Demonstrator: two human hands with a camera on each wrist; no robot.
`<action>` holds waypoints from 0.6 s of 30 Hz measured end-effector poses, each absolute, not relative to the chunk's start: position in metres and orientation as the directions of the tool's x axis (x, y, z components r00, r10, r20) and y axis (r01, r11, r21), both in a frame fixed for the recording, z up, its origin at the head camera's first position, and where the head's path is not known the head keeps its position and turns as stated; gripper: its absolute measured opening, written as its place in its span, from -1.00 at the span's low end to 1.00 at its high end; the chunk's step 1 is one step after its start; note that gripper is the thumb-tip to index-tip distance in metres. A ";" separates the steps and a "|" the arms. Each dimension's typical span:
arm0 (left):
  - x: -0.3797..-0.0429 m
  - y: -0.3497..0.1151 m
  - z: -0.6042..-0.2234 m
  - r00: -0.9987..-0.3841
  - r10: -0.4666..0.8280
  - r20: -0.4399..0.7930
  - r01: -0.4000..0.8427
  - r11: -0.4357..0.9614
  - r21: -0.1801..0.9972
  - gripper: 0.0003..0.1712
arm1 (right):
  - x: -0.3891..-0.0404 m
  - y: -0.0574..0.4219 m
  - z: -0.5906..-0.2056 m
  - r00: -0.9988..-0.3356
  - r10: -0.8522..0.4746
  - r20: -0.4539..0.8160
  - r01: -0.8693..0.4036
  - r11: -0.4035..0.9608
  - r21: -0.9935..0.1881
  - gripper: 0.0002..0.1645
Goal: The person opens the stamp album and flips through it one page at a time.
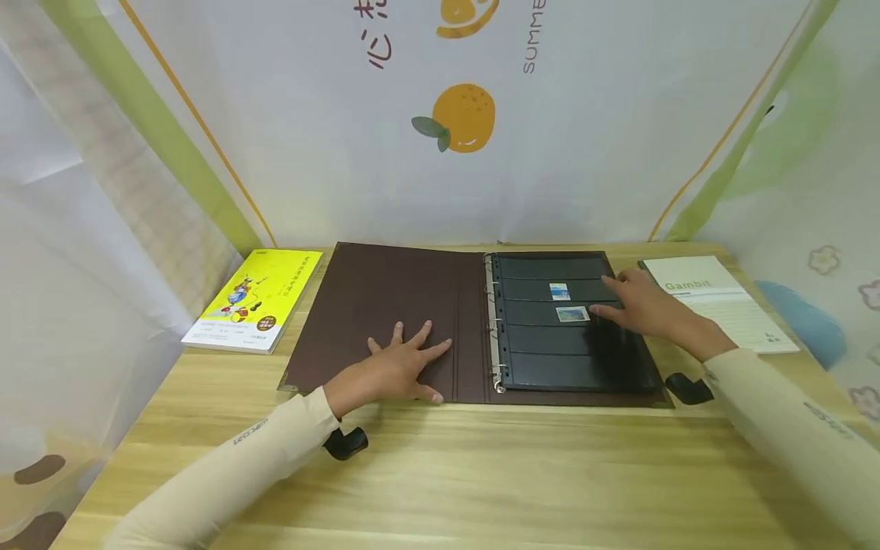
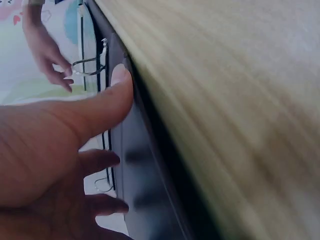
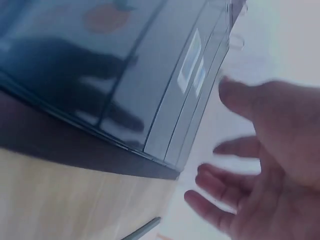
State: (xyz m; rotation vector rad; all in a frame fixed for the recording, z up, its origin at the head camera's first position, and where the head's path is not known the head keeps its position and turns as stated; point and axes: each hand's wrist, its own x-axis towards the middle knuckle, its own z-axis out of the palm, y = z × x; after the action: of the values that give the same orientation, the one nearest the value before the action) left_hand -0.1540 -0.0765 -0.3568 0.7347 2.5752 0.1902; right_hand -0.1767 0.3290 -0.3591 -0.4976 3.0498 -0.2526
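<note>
A dark brown ring binder (image 1: 385, 290) lies open on the table, its metal rings (image 1: 493, 328) holding a black pocket page (image 1: 550, 370). Two small stamps, an upright blue-and-white one (image 1: 560, 292) and a wider greenish one (image 1: 573, 314), sit in neighbouring pockets near the page's middle. My left hand (image 1: 395, 370) rests with fingers spread on the inner left cover, its thumb (image 2: 102, 107) by the front edge. Over the page's right side hovers my right hand (image 1: 642, 303), fingers loosely extended; the right wrist view shows nothing between them, and their dark reflection falls on the glossy page.
A yellow-covered book (image 1: 257, 298) lies left of the binder. To the right is a pale notebook (image 1: 718, 302) marked "Gambit". The wooden table (image 1: 481, 473) extends in front, and a printed white curtain (image 1: 330, 168) hangs behind.
</note>
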 end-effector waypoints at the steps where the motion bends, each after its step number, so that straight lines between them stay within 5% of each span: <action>1: -0.154 -0.076 -0.359 -0.754 0.524 -0.396 0.459 0.852 0.252 0.03 | -0.183 0.330 -0.358 -0.957 -0.287 -0.034 -0.277 0.946 -0.168 -0.22; 11: -0.153 -0.075 -0.371 -0.756 0.523 -0.394 0.443 0.851 0.281 0.03 | -0.215 0.339 -0.360 -0.965 -0.159 -0.210 -0.123 0.977 -0.171 -0.04; 18: -0.156 -0.081 -0.372 -0.754 0.539 -0.376 0.454 0.841 0.294 0.03 | -0.220 0.337 -0.365 -0.967 -0.134 -0.217 -0.096 0.979 -0.178 0.00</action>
State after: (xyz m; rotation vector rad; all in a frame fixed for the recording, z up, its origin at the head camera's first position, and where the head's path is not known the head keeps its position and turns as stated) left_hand -0.1556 -0.0806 -0.3717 0.7336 2.5662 0.2541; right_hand -0.2195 0.3372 -0.3650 -0.1709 2.8960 -0.2444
